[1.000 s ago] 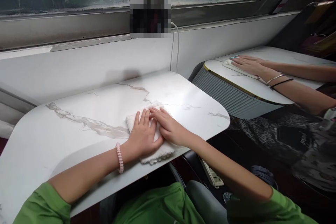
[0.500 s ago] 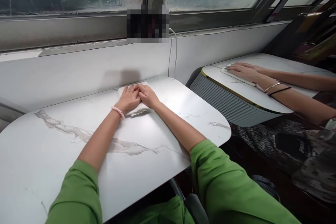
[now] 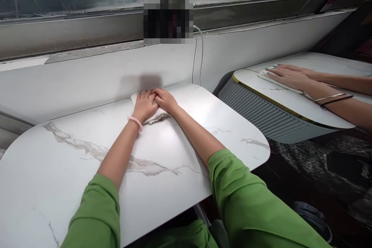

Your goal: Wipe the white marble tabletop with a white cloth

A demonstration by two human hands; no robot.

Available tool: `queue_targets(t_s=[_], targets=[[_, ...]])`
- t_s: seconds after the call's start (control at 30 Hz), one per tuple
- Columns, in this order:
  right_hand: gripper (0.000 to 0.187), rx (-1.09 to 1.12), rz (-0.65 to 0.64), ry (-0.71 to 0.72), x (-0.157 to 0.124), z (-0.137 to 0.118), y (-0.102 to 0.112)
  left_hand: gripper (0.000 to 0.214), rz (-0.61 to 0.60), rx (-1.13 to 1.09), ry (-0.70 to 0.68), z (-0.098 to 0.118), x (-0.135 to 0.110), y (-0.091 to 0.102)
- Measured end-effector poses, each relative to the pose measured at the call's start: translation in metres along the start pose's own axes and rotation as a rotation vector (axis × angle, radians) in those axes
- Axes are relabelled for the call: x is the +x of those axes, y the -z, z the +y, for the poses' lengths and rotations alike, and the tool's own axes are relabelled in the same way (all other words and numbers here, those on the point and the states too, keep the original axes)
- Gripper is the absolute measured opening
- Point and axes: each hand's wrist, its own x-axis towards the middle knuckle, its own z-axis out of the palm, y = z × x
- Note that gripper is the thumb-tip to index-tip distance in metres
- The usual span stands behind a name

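A folded white cloth (image 3: 159, 117) with a ragged near edge lies on the white marble-patterned table (image 3: 95, 186), close to the wall. My left hand (image 3: 145, 104) presses flat on it with fingers spread, a pink coil band around the wrist. From the right, my right hand (image 3: 166, 100) rests on the cloth too, its fingertips overlapping my left hand. Its fingers look laid over rather than clenched. Both arms reach forward, and much of the cloth is hidden beneath the hands.
A second marble-patterned table (image 3: 290, 112) with a ribbed side stands to the right. There another person's hands (image 3: 293, 76) rest on a white cloth (image 3: 263, 73). A white cable (image 3: 201, 56) hangs down the wall near a pixelated object on the window ledge. Windows line the back.
My hands and the cloth have slid slightly left and toward the wall. The view has shifted a little, and the other person's hands are farther along their table.
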Motion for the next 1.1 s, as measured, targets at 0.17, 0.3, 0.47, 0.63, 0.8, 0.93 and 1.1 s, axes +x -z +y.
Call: queue_targets(t_s=[0.17,0.3,0.47,0.63,0.8,0.93,1.1], targets=[[0.039,-0.002,-0.021,0.027,-0.012,0.001,0.004,0.048,-0.009,0.036,0.028,0.017,-0.012,0.004],[0.039,0.018,-0.034,0.103,-0.041,0.003,0.019,0.052,-0.042,0.063,0.003,0.043,-0.031,0.004],[0.038,0.012,-0.072,0.151,-0.100,0.005,0.051,0.060,-0.091,0.046,-0.086,0.090,-0.063,0.000],[0.037,0.001,-0.093,0.101,-0.173,0.002,0.089,0.063,-0.064,0.003,-0.195,0.145,-0.098,-0.005],[0.037,-0.010,-0.090,0.026,-0.237,-0.009,0.118,0.066,-0.086,-0.022,-0.286,0.188,-0.130,-0.004],[0.037,-0.056,-0.072,-0.027,-0.259,-0.016,0.127,0.062,-0.037,-0.065,-0.355,0.200,-0.143,-0.005],[0.037,-0.069,-0.068,-0.062,-0.258,-0.017,0.127,0.062,0.021,-0.122,-0.352,0.198,-0.142,-0.010]])
